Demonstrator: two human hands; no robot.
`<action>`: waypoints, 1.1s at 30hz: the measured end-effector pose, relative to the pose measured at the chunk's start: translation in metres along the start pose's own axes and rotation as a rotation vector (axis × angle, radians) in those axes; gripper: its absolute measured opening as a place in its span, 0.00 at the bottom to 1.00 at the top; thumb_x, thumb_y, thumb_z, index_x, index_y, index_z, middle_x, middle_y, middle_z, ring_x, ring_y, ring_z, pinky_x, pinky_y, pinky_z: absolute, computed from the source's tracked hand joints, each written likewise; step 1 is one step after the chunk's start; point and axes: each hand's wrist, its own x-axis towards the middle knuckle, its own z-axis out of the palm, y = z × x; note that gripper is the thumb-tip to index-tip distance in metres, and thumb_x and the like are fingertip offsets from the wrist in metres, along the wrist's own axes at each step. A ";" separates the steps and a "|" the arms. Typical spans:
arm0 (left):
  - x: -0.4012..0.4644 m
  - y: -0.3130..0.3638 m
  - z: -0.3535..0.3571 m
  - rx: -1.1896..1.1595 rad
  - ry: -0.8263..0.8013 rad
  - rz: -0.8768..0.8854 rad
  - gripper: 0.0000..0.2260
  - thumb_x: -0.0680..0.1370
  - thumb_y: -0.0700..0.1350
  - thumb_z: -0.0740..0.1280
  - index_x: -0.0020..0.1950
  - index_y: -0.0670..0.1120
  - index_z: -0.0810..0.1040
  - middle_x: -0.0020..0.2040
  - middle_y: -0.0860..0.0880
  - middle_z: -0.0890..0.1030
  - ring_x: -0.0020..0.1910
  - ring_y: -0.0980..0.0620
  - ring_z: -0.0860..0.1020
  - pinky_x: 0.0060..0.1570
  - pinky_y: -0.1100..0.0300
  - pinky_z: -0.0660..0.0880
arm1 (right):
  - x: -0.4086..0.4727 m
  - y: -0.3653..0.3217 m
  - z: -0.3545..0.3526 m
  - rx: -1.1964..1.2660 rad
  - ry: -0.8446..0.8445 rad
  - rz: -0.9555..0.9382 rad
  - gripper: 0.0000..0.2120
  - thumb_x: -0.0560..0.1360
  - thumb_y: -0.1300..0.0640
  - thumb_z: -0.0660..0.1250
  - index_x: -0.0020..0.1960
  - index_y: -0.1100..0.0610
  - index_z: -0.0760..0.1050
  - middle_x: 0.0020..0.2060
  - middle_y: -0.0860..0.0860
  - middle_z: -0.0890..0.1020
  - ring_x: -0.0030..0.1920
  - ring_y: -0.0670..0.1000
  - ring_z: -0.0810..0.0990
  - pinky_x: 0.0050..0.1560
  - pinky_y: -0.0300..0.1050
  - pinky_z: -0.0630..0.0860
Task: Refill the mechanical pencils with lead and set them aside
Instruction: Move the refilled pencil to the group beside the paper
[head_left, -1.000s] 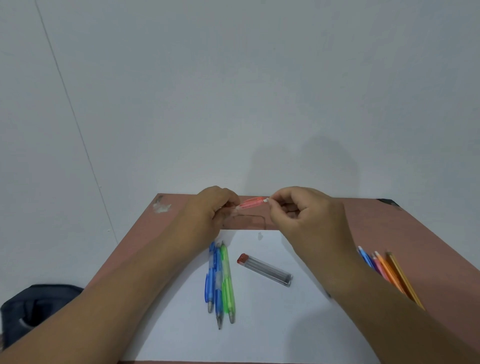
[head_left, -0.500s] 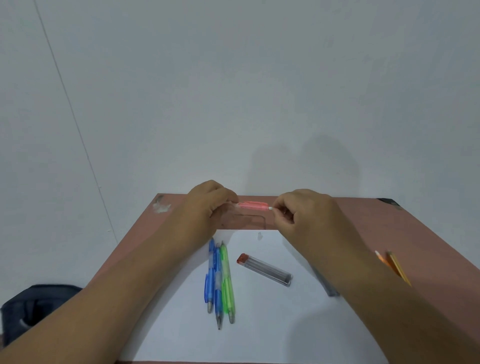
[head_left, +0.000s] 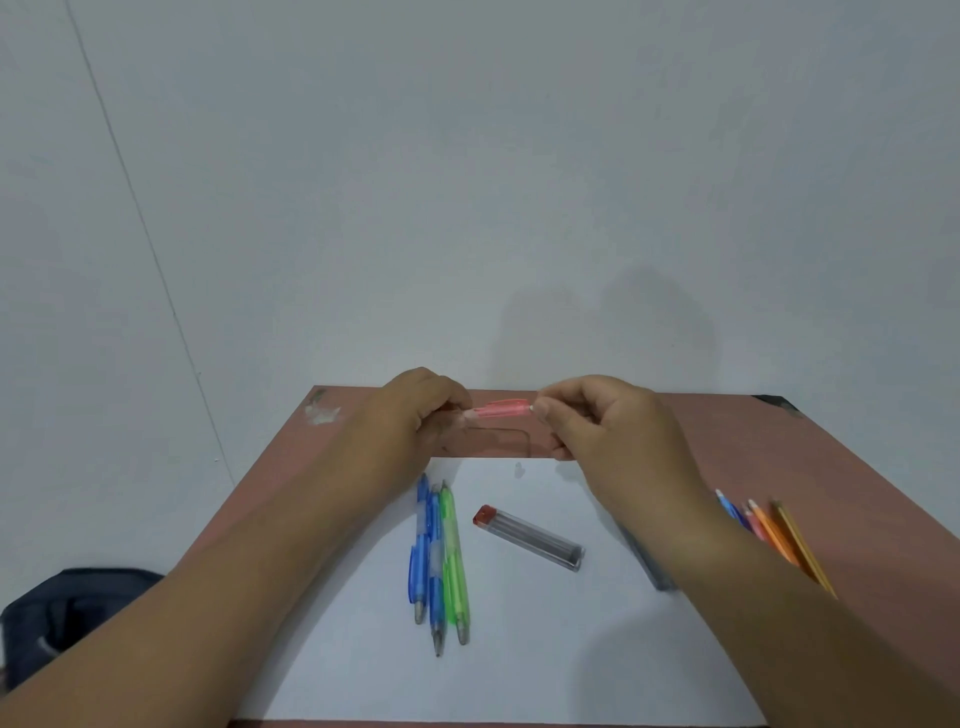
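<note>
Where the pale wall (head_left: 467, 182) meets its far edge, the reddish-brown table (head_left: 779, 457) carries a white sheet (head_left: 519, 649) that covers most of its near middle. At the lower left, off the table, sits a dark bag (head_left: 57, 613).

Both forearms reach in from the bottom corners, and the two hands meet above the table's far edge. The left hand (head_left: 415, 410) has its fingers curled tight around one end of a pink mechanical pencil (head_left: 501, 409), which lies nearly level between the hands. The right hand (head_left: 608, 426) is curled too, its thumb and forefinger pinched together at the pencil's other end, where a small white tip shows; the remaining fingers are folded into the palm.

On the sheet, below the left hand, three pencils lie side by side and touching: two blue pencils (head_left: 423, 551) and a green pencil (head_left: 453, 561), metal tips toward the camera. Just to their right lies a clear lead case (head_left: 530, 538) with a red cap, tilted. A second grey case (head_left: 649, 566) is mostly hidden beneath the right forearm. Further right, on bare table, a fan of coloured pencils (head_left: 774, 535) lies partly covered by the same arm.
</note>
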 end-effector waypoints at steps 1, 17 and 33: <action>0.000 0.000 0.001 -0.002 -0.001 -0.029 0.09 0.79 0.37 0.66 0.54 0.49 0.82 0.46 0.58 0.77 0.49 0.64 0.74 0.49 0.73 0.67 | 0.000 0.002 0.001 0.031 -0.002 0.022 0.02 0.78 0.54 0.71 0.47 0.48 0.83 0.35 0.44 0.84 0.35 0.42 0.83 0.42 0.40 0.80; -0.001 -0.010 0.000 -0.066 -0.098 -0.149 0.16 0.79 0.37 0.66 0.46 0.60 0.75 0.45 0.61 0.77 0.49 0.63 0.74 0.47 0.68 0.67 | 0.004 0.026 0.024 -0.484 -0.225 -0.118 0.05 0.79 0.57 0.70 0.49 0.51 0.84 0.44 0.44 0.83 0.39 0.41 0.76 0.36 0.25 0.67; -0.001 -0.004 0.000 -0.101 -0.113 -0.132 0.17 0.80 0.38 0.67 0.46 0.62 0.75 0.46 0.60 0.78 0.50 0.63 0.74 0.48 0.70 0.68 | -0.003 -0.002 0.015 0.334 0.018 0.074 0.06 0.77 0.64 0.73 0.45 0.54 0.83 0.39 0.48 0.87 0.41 0.45 0.87 0.52 0.47 0.84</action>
